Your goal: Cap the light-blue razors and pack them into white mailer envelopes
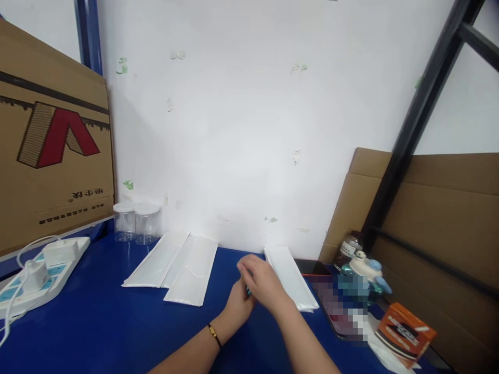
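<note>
My left hand (pixel 238 300) and my right hand (pixel 262 279) meet above the blue tabletop (pixel 234 343), fingers curled against each other. A small teal bit (pixel 248 292) shows between them; the rest is covered by my fingers, so its kind cannot be made out. To the left of my hands lie flat white packets (pixel 191 270), partly overlapping. Another stack of white packets (pixel 290 278) is just right of my right hand, partly behind my wrist.
A white power strip (pixel 74 254) with plugs and cables lies at left, near two clear lidded jars (pixel 147 226). At right are phones (pixel 331 306), a teal bottle (pixel 366 272), a brown bottle (pixel 348 249) and an orange box (pixel 405 332). Cardboard (pixel 54 145) stands at left.
</note>
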